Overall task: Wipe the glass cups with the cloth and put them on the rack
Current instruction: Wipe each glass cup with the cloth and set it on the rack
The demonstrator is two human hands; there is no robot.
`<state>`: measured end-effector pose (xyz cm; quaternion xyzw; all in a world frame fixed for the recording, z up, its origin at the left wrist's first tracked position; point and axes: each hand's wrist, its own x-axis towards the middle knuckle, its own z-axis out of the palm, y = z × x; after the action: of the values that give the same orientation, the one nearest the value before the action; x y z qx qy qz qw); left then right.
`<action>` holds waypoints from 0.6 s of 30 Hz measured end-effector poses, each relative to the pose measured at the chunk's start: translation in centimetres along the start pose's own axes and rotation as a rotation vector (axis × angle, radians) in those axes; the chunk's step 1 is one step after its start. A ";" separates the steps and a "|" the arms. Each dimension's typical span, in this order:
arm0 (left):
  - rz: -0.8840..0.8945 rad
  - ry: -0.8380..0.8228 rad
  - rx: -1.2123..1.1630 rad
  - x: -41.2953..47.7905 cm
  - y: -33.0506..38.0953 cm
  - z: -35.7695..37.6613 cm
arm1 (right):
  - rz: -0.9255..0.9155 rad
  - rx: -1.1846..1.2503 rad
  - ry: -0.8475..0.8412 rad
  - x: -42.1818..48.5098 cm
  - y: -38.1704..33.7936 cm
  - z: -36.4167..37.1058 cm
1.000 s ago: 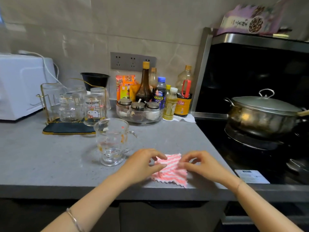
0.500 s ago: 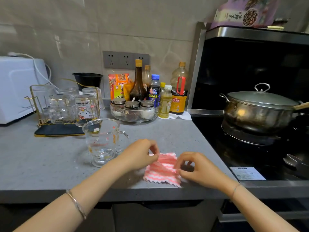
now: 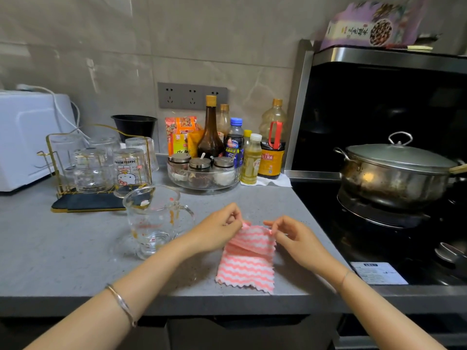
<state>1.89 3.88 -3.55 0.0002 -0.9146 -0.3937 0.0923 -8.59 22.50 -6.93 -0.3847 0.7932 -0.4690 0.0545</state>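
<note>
A pink and white striped cloth (image 3: 246, 261) hangs half unfolded over the grey counter's front part. My left hand (image 3: 219, 231) pinches its upper left corner and my right hand (image 3: 293, 238) pinches its upper right corner, both lifted a little off the counter. A clear glass mug with a handle (image 3: 154, 221) stands upright just left of my left hand. Behind it a gold wire rack (image 3: 75, 157) on a dark mat holds several upturned glass cups, one with a cartoon cat print (image 3: 130, 170).
A glass bowl of spice jars (image 3: 202, 173) and several sauce bottles (image 3: 211, 132) stand at the back. A white appliance (image 3: 25, 137) sits far left. On the right is a black stove with a lidded steel pot (image 3: 394, 170). The counter edge (image 3: 177, 303) runs close below the cloth.
The cloth was bunched on the counter under both hands. Both hands have since lifted its top corners, so it now unfolds and hangs longer toward the counter edge.
</note>
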 end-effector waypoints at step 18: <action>0.066 0.050 -0.101 1.2 -0.7 0.4 | 0.033 0.057 -0.347 3.0 -1.3 0.3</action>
<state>0.62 3.60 -4.12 -0.0250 -0.8905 -0.4360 0.1278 -9.86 19.97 -5.28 -0.4450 0.7645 -0.4169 0.2090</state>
